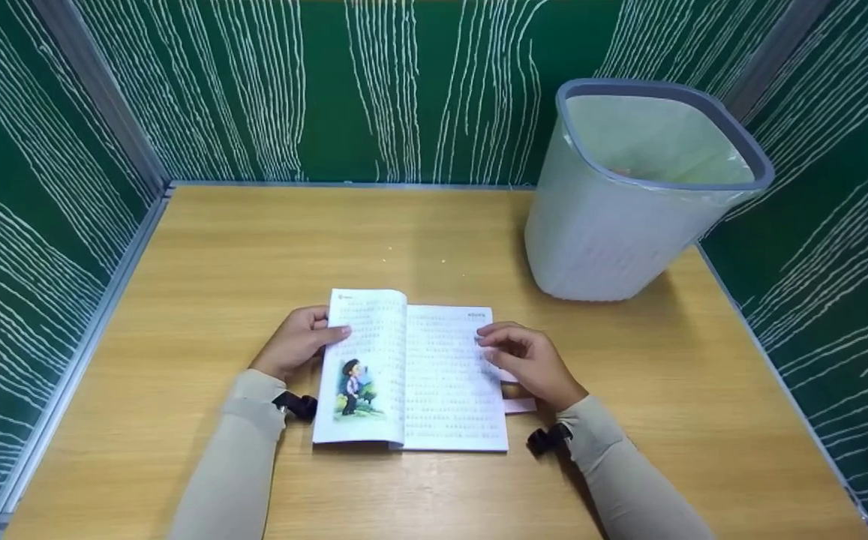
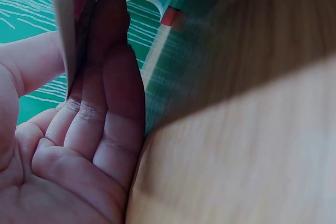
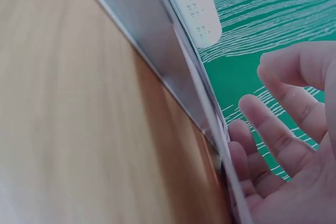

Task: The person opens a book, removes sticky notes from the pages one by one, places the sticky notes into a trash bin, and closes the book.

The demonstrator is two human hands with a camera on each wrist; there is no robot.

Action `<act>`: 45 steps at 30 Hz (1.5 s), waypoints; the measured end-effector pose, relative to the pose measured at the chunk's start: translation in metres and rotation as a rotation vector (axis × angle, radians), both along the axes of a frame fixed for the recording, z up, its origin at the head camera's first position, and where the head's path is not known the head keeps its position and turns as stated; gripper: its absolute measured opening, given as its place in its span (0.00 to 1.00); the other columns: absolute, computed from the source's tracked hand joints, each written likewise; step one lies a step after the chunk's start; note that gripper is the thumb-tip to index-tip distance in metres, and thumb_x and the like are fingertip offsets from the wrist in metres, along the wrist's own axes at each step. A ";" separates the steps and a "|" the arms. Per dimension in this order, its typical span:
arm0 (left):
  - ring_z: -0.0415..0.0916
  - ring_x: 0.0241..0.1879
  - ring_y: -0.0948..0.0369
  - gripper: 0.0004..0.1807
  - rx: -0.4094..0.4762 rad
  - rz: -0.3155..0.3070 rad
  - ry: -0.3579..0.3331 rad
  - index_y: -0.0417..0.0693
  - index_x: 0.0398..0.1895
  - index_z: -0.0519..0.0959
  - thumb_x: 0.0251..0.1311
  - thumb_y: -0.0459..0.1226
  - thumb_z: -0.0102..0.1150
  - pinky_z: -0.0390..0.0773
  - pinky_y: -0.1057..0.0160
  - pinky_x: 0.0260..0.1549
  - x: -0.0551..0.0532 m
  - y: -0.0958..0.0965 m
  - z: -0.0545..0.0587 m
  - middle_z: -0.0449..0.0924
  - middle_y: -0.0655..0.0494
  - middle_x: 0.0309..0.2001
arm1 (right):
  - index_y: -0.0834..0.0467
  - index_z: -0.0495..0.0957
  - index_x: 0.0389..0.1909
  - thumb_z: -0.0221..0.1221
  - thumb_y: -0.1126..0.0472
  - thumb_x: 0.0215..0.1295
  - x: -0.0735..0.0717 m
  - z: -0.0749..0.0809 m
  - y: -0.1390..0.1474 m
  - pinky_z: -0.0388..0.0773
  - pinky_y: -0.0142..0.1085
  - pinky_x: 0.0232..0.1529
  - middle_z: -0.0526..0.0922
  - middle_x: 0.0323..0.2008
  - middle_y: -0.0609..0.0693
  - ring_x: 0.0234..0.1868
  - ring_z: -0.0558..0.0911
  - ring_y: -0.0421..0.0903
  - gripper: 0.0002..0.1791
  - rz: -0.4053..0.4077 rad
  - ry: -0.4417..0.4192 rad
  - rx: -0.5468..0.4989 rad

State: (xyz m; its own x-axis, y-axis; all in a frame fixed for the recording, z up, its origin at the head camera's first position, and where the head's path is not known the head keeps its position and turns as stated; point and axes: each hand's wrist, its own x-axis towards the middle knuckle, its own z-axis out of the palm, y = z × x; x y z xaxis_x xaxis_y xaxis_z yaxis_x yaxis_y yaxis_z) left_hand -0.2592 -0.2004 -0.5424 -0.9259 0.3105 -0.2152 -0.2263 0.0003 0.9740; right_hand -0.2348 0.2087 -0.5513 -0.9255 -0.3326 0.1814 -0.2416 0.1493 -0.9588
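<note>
A paperback book [image 1: 452, 375] lies open on the wooden table, with printed text on both pages and a drawing of a standing figure on the left one. My left hand [image 1: 295, 345] grips the left pages, thumb on top and fingers underneath; in the left wrist view its fingers [image 2: 123, 98] lie behind the raised leaf. At the right page's outer edge, my right hand [image 1: 539, 367] has its fingers loosely bent and spread. The right wrist view shows a gap between thumb and index finger, with the lower fingers beside the book's edge [image 3: 197, 80].
A pale strip [image 1: 520, 406] sticks out from under the book's right side. A white bin [image 1: 599, 232] with a grey rim and a liner stands at the back right. Small white specks dot the table [image 1: 291, 240] behind the book. Green white-streaked panels [image 1: 328, 90] enclose the table.
</note>
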 end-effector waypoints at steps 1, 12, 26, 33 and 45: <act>0.89 0.46 0.49 0.22 -0.002 -0.005 0.001 0.36 0.62 0.77 0.68 0.34 0.66 0.88 0.55 0.46 0.000 0.000 0.001 0.89 0.42 0.48 | 0.65 0.86 0.46 0.68 0.68 0.66 -0.001 -0.001 0.001 0.78 0.29 0.57 0.84 0.56 0.60 0.61 0.80 0.52 0.09 0.004 -0.001 -0.001; 0.89 0.46 0.49 0.21 -0.024 -0.001 0.007 0.37 0.61 0.77 0.68 0.35 0.66 0.88 0.55 0.46 -0.001 0.001 0.004 0.89 0.42 0.48 | 0.60 0.87 0.47 0.72 0.69 0.60 -0.002 -0.003 0.007 0.77 0.32 0.61 0.85 0.58 0.52 0.62 0.80 0.49 0.13 -0.001 -0.045 0.063; 0.89 0.45 0.52 0.23 0.008 -0.002 0.004 0.33 0.63 0.75 0.67 0.33 0.65 0.88 0.57 0.45 0.000 0.003 0.002 0.89 0.44 0.47 | 0.55 0.87 0.47 0.75 0.70 0.54 -0.004 -0.003 0.019 0.76 0.30 0.64 0.81 0.61 0.52 0.65 0.77 0.49 0.19 0.009 0.007 0.179; 0.89 0.45 0.52 0.24 0.001 -0.004 0.003 0.34 0.63 0.75 0.67 0.34 0.66 0.88 0.57 0.45 -0.001 0.002 0.001 0.89 0.43 0.48 | 0.53 0.87 0.44 0.73 0.70 0.57 -0.004 -0.003 0.027 0.74 0.35 0.46 0.82 0.47 0.52 0.48 0.78 0.52 0.15 -0.060 0.041 0.267; 0.89 0.45 0.51 0.23 -0.011 -0.006 0.003 0.35 0.63 0.76 0.68 0.34 0.66 0.88 0.56 0.45 0.000 0.001 0.000 0.89 0.43 0.48 | 0.48 0.89 0.33 0.64 0.67 0.62 0.000 0.005 0.029 0.76 0.33 0.40 0.83 0.35 0.48 0.38 0.78 0.46 0.09 -0.095 0.023 0.453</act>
